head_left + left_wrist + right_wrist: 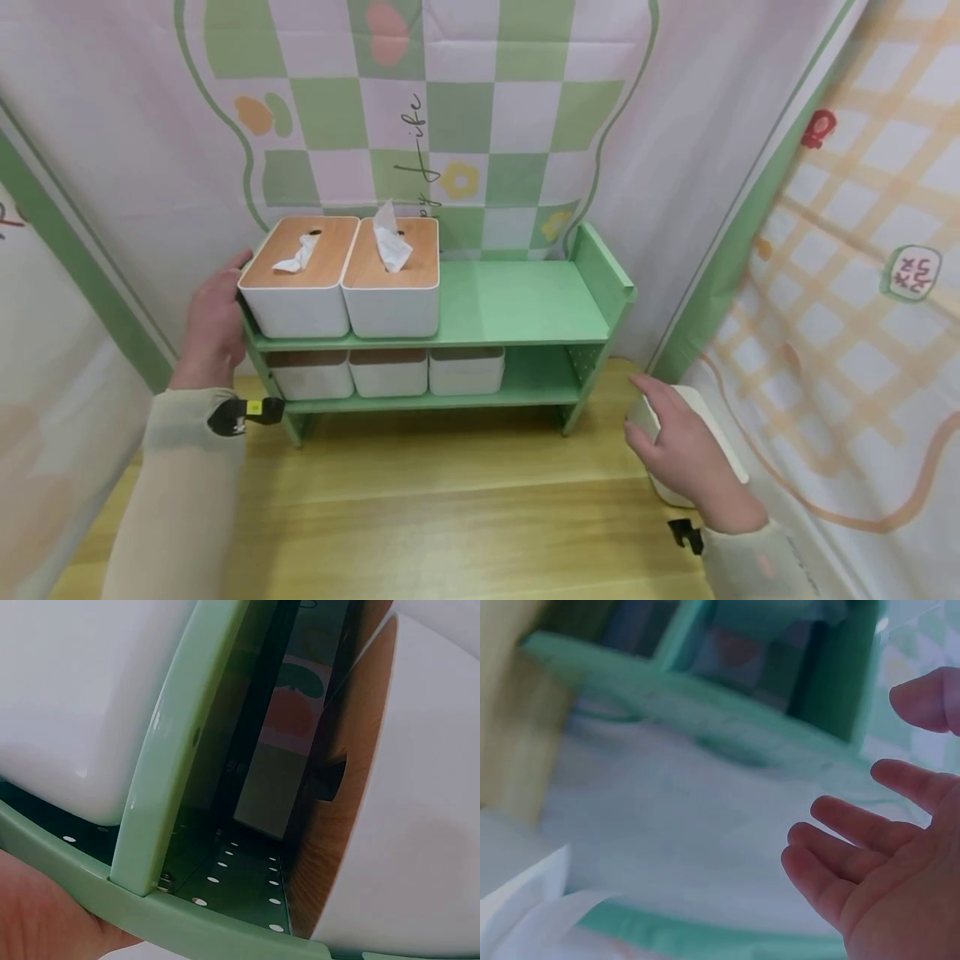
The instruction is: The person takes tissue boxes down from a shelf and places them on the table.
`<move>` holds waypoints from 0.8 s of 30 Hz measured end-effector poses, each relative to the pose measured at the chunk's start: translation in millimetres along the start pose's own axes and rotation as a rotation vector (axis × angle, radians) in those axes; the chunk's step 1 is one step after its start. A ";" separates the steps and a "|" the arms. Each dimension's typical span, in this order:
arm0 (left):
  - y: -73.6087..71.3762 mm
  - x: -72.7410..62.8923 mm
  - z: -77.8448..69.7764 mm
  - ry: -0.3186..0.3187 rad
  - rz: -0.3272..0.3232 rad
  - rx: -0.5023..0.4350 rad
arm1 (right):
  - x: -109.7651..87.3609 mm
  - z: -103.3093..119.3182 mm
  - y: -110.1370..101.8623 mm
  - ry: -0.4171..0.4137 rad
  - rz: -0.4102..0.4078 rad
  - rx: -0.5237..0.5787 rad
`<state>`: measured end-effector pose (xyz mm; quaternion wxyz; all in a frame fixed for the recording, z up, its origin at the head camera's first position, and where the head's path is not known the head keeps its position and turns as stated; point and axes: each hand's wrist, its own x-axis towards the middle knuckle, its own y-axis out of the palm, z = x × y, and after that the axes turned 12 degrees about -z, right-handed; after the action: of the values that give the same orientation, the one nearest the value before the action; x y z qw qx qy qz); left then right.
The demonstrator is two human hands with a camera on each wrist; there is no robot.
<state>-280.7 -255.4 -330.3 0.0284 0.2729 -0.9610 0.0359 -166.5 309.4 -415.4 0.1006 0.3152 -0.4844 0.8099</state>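
Note:
At the left end of a green two-tier shelf (517, 304), my left hand (213, 321) rests against the outer side panel. Part of that hand (45, 915) shows beyond the green panel edge in the left wrist view; its fingertips are hidden. Close to it on the top tier stands a white tissue box (296, 312) with a wooden lid, and a second tissue box (393, 312) stands beside it. My right hand (686, 450) hovers over a white box (716, 425) right of the shelf, partly covering it. In the right wrist view this hand (885, 862) has spread, relaxed fingers and holds nothing.
Three white boxes with wooden lids stand on the lower tier, among them a middle box (390, 375). A raised end panel (603, 271) bounds the shelf's right side. Printed curtains (847, 275) hang behind and at both sides above a wooden surface (420, 508).

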 end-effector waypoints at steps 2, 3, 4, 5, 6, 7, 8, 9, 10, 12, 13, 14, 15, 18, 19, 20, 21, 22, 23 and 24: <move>0.9 -1.1 -1.0 -0.002 0.001 -0.005 | 5.6 11.9 -2.2 -0.040 -0.009 0.012; 1.1 -1.5 -1.5 -0.005 0.002 -0.017 | 8.5 17.4 -3.3 -0.059 -0.009 0.013; 1.0 -1.9 -2.3 -0.005 0.003 -0.015 | 11.9 22.3 -4.1 -0.078 -0.008 0.014; 1.0 -2.4 -3.0 -0.005 0.002 -0.013 | 15.8 26.9 -4.6 -0.098 -0.009 0.016; 0.8 -2.7 -3.7 -0.007 0.003 -0.010 | 20.0 31.2 -4.8 -0.111 -0.008 0.021; 0.7 -3.0 -4.4 -0.008 0.003 0.001 | 24.2 35.3 -4.6 -0.118 -0.004 0.020; 0.5 -3.2 -4.9 -0.011 0.006 0.008 | 28.9 39.2 -4.0 -0.126 -0.001 0.019; 0.3 -3.4 -5.5 -0.014 0.007 0.016 | 33.6 43.1 -3.0 -0.133 0.001 0.021; 0.2 -3.6 -5.9 -0.017 0.011 0.024 | 38.7 47.0 -1.4 -0.141 0.001 0.026; 0.0 -3.7 -6.5 -0.024 0.012 0.045 | 48.6 56.1 1.9 -0.154 0.002 0.040; -0.2 -3.7 -6.7 -0.026 0.013 0.053 | 53.7 60.9 3.9 -0.165 0.002 0.047; -0.4 -3.6 -6.8 -0.025 0.014 0.066 | 58.5 65.8 5.8 -0.182 -0.001 0.048; -0.6 -3.6 -7.0 -0.026 0.017 0.076 | 63.1 71.1 7.3 -0.196 -0.006 0.049; -2.7 -3.1 -7.7 -0.027 0.024 0.111 | 76.9 88.1 11.8 -0.230 0.004 0.060; -3.3 -3.1 -8.0 -0.030 0.027 0.125 | 80.8 93.2 12.8 -0.237 0.010 0.062; -3.8 -3.0 -8.3 -0.032 0.032 0.142 | 84.4 98.2 13.6 -0.242 0.016 0.061; -4.1 -3.0 -8.7 -0.038 0.038 0.146 | 88.0 102.9 14.5 -0.243 0.026 0.065; -4.3 -3.2 -9.1 -0.044 0.042 0.149 | 91.2 106.8 15.6 -0.246 0.038 0.068; -4.9 -3.1 -9.5 -0.051 0.041 0.159 | 94.1 110.1 17.0 -0.250 0.044 0.067; -5.2 -3.2 -9.8 -0.058 0.041 0.168 | 96.6 112.9 18.3 -0.255 0.049 0.061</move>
<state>-274.9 -257.4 -320.5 -0.0234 0.2557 -0.9603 0.1091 -203.9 190.5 -332.4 0.0086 0.4064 -0.4760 0.7798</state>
